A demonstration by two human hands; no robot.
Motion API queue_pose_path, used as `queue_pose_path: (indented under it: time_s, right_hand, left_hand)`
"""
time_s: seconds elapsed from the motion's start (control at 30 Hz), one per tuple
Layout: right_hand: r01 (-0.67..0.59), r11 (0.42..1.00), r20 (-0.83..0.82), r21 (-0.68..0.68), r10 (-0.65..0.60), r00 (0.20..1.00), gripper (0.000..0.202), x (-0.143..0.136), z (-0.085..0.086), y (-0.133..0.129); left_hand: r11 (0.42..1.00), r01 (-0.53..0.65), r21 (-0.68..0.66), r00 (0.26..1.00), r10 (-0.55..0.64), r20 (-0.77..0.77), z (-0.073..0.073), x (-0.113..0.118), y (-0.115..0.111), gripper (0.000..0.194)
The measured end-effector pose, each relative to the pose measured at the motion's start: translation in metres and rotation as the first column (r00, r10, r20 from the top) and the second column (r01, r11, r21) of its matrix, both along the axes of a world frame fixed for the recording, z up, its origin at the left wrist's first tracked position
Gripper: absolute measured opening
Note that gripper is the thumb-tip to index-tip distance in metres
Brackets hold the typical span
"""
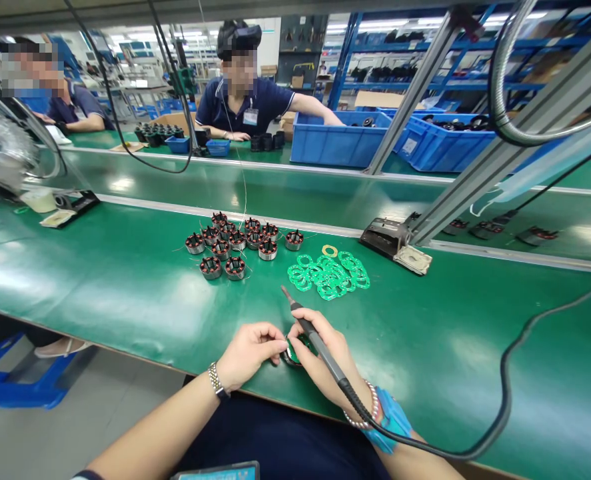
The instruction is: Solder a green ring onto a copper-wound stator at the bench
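Near the table's front edge, a stator with a green ring board (301,351) on it lies between my hands. My left hand (253,351) is closed, thumb and forefinger pinched at the board's left rim; any wire between them is too small to see. A soldering iron (320,348) rests in my right hand (328,353), its tip pointing up and left, while the fingertips touch the board's right side. Beyond my hands, several wound stators (236,268) stand grouped at centre left. A loose pile of green ring boards (330,275) lies right of them.
An iron stand with a sponge tray (395,245) sits at the right, another (70,208) at the left. The iron's cable (508,380) curves across the right side. A metal rail (215,215) crosses behind. Beyond it, a person (248,100) reaches into a blue bin (338,141).
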State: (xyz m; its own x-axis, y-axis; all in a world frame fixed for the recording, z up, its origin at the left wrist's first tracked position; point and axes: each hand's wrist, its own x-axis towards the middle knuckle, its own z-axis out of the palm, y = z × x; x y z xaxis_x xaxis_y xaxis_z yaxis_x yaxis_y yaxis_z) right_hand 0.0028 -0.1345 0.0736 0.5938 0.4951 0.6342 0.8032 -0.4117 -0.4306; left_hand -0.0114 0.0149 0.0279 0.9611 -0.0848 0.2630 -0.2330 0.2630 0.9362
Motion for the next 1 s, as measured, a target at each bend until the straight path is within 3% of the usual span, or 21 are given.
queue_pose_path:
  time_s: [0.23,0.67,1.0]
  right_hand:
    - [-0.042,0.999,-0.077,0.025,0.044,0.996,0.027,-0.002,0.004,0.002]
    - [-0.039,0.997,-0.049,0.060,0.042,0.998,0.024,0.001,0.006,0.004]
    - [-0.010,0.997,0.165,0.074,-0.003,0.986,0.011,-0.009,0.019,-0.021]
  left_hand:
    - [1.000,0.010,0.003,1.000,-0.010,0.006,0.000,0.000,0.000,0.024]
    - [0.998,0.058,-0.040,0.998,-0.059,-0.032,0.000,0.003,0.001,0.030]
    - [0.971,0.218,-0.094,0.961,-0.231,-0.152,0.010,0.013,0.008,0.022]
